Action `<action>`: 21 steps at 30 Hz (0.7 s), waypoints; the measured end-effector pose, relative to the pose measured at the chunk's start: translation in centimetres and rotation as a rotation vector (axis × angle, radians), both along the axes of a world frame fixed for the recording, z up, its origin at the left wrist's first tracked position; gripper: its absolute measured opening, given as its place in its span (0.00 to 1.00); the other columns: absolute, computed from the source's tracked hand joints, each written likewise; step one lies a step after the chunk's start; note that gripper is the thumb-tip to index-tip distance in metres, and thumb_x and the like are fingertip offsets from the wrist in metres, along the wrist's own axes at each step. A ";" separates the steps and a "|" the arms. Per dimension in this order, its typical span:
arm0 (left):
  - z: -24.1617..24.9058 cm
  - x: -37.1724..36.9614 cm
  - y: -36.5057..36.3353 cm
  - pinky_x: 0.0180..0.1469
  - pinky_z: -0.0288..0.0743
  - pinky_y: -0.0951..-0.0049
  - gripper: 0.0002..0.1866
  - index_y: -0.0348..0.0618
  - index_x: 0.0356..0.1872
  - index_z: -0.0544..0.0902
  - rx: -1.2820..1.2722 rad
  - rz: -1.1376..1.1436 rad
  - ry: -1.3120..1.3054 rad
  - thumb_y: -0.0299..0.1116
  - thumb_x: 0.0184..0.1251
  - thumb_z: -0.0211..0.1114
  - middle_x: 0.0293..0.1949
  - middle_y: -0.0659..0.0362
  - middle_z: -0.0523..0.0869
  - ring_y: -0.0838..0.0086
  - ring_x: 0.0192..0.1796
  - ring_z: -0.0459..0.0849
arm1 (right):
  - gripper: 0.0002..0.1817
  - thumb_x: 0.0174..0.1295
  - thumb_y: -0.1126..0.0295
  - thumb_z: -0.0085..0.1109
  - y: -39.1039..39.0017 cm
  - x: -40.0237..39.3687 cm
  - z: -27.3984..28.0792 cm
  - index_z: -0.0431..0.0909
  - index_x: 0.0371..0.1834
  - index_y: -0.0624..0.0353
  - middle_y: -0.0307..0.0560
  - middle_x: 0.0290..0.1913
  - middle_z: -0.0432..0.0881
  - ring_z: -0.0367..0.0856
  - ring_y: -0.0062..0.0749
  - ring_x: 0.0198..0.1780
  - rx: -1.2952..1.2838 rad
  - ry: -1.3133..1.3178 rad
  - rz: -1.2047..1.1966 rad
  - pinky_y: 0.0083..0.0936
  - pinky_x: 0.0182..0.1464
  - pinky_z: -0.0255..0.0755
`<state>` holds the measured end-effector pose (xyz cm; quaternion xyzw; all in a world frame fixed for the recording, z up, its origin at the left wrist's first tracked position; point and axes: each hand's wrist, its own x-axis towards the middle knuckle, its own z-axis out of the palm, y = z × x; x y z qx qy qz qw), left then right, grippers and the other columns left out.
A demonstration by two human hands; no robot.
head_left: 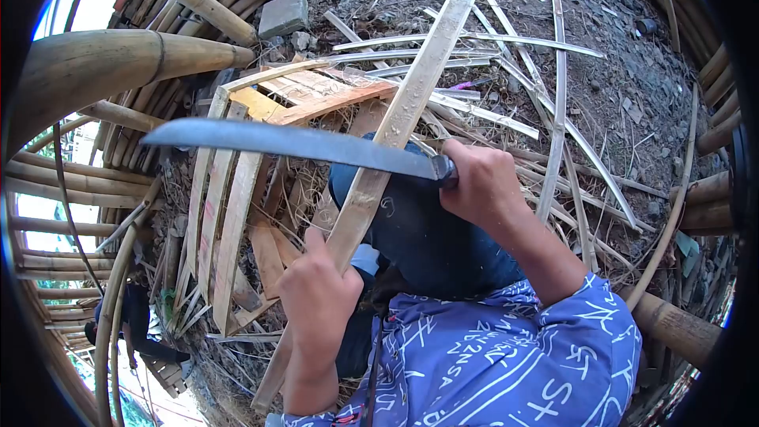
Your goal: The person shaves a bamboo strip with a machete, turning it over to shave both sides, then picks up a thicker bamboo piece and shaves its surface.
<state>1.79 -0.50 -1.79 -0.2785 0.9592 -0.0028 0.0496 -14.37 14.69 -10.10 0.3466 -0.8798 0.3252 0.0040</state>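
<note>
My right hand (484, 182) is closed around the dark handle of a machete (292, 142). Its long blade points left and lies across a split bamboo strip (423, 71), seeming to touch it near my knee. My left hand (318, 289) grips the lower part of that strip, which runs from the top of the view down past my left forearm. The strip's pale inner face is turned up. Part of the machete handle is hidden inside my fist. Below the blade is my bent leg in dark trousers (427, 229).
Several split bamboo strips (560, 87) lie crossed on the dirt ground. A broken wooden crate (241, 229) stands left of my leg. Thick bamboo poles (118, 63) frame the sides. A grey block (283, 14) sits at the back. Another person (138, 320) is at the far lower left.
</note>
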 end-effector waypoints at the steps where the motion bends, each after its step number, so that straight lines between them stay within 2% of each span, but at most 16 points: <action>1: -0.1 -0.1 0.1 0.32 0.77 0.52 0.14 0.38 0.36 0.70 0.001 -0.011 0.020 0.31 0.47 0.61 0.21 0.44 0.81 0.48 0.27 0.83 | 0.11 0.41 0.70 0.61 -0.1 -0.3 -0.3 0.72 0.28 0.60 0.55 0.24 0.80 0.82 0.52 0.30 0.015 -0.003 -0.016 0.44 0.33 0.75; 6: -0.6 -0.1 -0.1 0.32 0.77 0.53 0.14 0.38 0.35 0.70 0.023 -0.040 0.051 0.30 0.48 0.62 0.21 0.45 0.81 0.48 0.27 0.84 | 0.16 0.37 0.67 0.67 -0.2 -2.4 -0.6 0.72 0.29 0.59 0.54 0.27 0.81 0.83 0.51 0.33 0.107 -0.002 -0.016 0.43 0.36 0.77; 9: -0.7 0.3 0.2 0.32 0.77 0.53 0.14 0.38 0.34 0.70 0.032 -0.045 0.084 0.30 0.48 0.63 0.21 0.45 0.81 0.48 0.27 0.84 | 0.16 0.38 0.67 0.67 -0.5 -3.0 -0.8 0.73 0.29 0.59 0.54 0.27 0.81 0.83 0.50 0.33 0.118 0.031 -0.001 0.43 0.36 0.77; 13: -0.4 0.4 0.4 0.31 0.77 0.54 0.14 0.38 0.34 0.70 0.023 -0.034 0.086 0.29 0.48 0.64 0.21 0.45 0.81 0.48 0.27 0.83 | 0.16 0.36 0.67 0.69 -0.9 -3.2 -1.2 0.74 0.29 0.58 0.53 0.26 0.81 0.83 0.50 0.33 0.087 0.063 -0.032 0.42 0.36 0.77; 14: -0.4 0.5 0.4 0.31 0.77 0.54 0.14 0.38 0.34 0.70 0.026 -0.031 0.084 0.29 0.48 0.64 0.21 0.45 0.81 0.48 0.27 0.83 | 0.16 0.33 0.70 0.68 -1.0 -3.2 -1.4 0.74 0.28 0.56 0.51 0.24 0.80 0.82 0.51 0.30 0.049 0.057 -0.050 0.42 0.34 0.75; 18: -0.3 0.7 0.4 0.31 0.77 0.54 0.13 0.39 0.33 0.70 0.038 -0.041 0.104 0.28 0.48 0.64 0.21 0.46 0.81 0.48 0.26 0.83 | 0.17 0.35 0.67 0.70 -1.2 -3.6 -1.4 0.74 0.28 0.58 0.52 0.26 0.81 0.83 0.50 0.32 0.099 0.050 -0.046 0.42 0.36 0.77; 21: -0.4 0.9 0.3 0.31 0.76 0.54 0.12 0.39 0.32 0.70 0.037 -0.042 0.118 0.27 0.47 0.63 0.21 0.46 0.81 0.48 0.26 0.83 | 0.17 0.35 0.67 0.71 -1.3 -3.9 -1.7 0.73 0.28 0.57 0.51 0.26 0.81 0.83 0.50 0.32 0.040 0.082 -0.023 0.42 0.37 0.76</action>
